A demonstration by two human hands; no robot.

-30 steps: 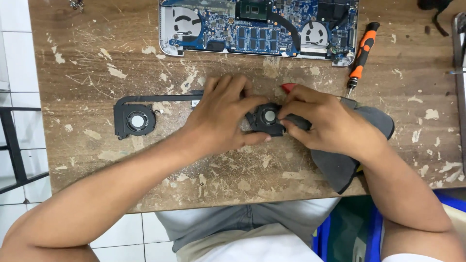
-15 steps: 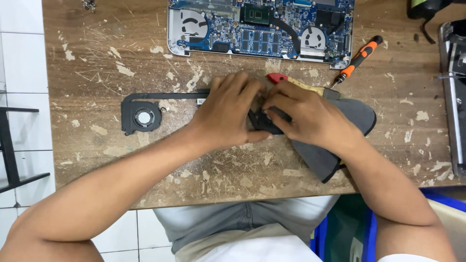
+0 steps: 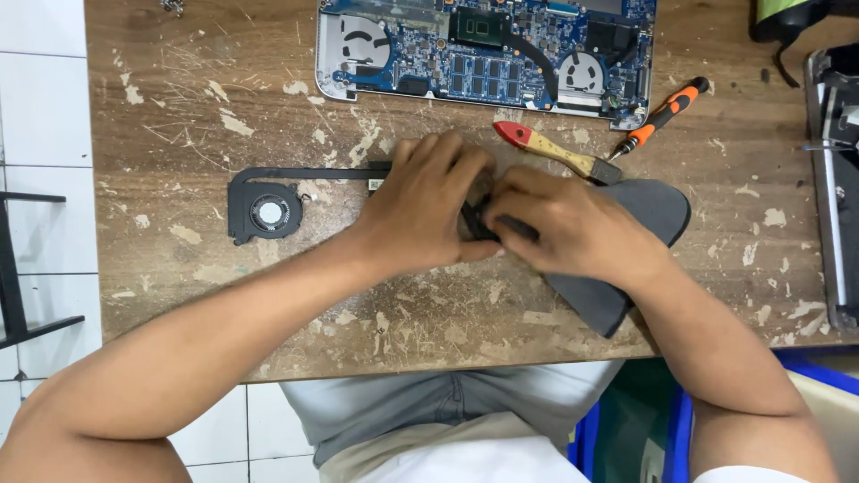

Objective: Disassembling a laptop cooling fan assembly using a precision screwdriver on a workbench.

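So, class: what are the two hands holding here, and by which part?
Both the left hand and the right hand close over the right-hand fan end of the black laptop cooling assembly; the exact finger grip is hidden.

Since the earlier views, the left hand [image 3: 428,207] and right hand [image 3: 562,224] have closed together over the small fan that showed between them, and the red-handled brush [image 3: 555,152] now lies fully uncovered.

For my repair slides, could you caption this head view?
Both hands, left hand and right hand, close over a black fan assembly on a scarred wooden table.
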